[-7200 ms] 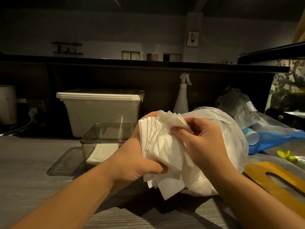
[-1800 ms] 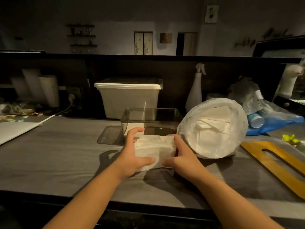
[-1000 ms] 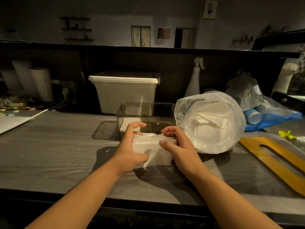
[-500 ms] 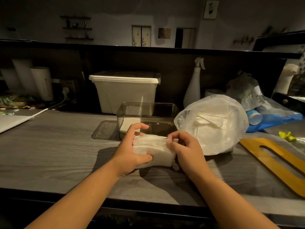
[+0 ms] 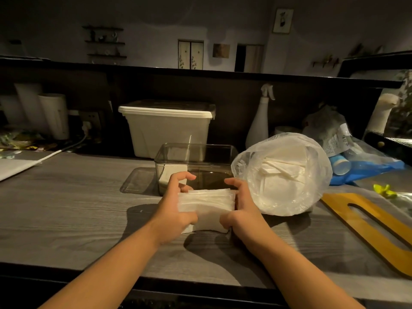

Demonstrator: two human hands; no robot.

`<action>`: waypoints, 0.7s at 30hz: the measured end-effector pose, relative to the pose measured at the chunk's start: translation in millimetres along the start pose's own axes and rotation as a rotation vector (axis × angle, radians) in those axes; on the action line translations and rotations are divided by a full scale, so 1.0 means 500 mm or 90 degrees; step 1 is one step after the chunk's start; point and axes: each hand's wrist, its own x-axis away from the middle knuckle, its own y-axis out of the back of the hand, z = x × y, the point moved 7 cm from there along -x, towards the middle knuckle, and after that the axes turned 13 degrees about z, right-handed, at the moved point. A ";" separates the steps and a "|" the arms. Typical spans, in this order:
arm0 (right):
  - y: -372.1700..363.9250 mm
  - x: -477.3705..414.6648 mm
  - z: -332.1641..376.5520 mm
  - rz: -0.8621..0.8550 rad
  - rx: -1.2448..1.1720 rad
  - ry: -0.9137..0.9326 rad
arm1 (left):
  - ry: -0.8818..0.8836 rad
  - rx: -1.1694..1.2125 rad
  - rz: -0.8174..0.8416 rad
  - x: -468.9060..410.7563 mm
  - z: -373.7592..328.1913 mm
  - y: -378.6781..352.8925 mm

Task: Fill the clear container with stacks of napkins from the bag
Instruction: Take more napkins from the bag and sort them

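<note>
**Napkin stack squared up between both hands**

Napkins (image 5: 206,208) sit in a thick white stack at the front middle of the counter (image 5: 66,197), just in front of the clear container (image 5: 169,157). The stack's long axis runs left to right, from one palm to the other. Its layered edges face up and its broad white face points toward the person. Whether its lower edge rests on the counter or hangs just above it cannot be told.

The left hand (image 5: 174,210) clasps the left end, thumb across the near face and fingers curled over the top. The right hand (image 5: 243,210) clasps the right end the same way.

The container stands open, with a low white pile in its left end. Its lid (image 5: 136,181) lies flat just to its left. The bag (image 5: 283,175) lies on its side just right of the container, touching the right hand, with more napkins showing through the plastic.
</note>
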 end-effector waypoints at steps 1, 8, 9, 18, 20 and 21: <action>-0.001 0.000 -0.001 0.004 0.016 -0.003 | -0.003 -0.004 0.013 0.001 -0.005 -0.005; -0.027 -0.011 0.036 0.006 0.057 0.089 | -0.058 -0.001 -0.079 -0.002 -0.014 0.005; -0.020 -0.013 0.036 -0.012 0.055 0.095 | -0.064 0.000 -0.093 -0.002 -0.015 0.010; -0.027 -0.020 0.024 0.054 0.019 0.059 | -0.017 0.038 -0.032 -0.011 -0.007 -0.006; -0.025 -0.021 0.026 0.038 0.039 0.064 | -0.014 0.040 -0.062 -0.009 -0.006 0.001; -0.019 -0.021 0.025 0.019 0.051 0.057 | -0.007 0.033 -0.080 -0.005 -0.007 0.006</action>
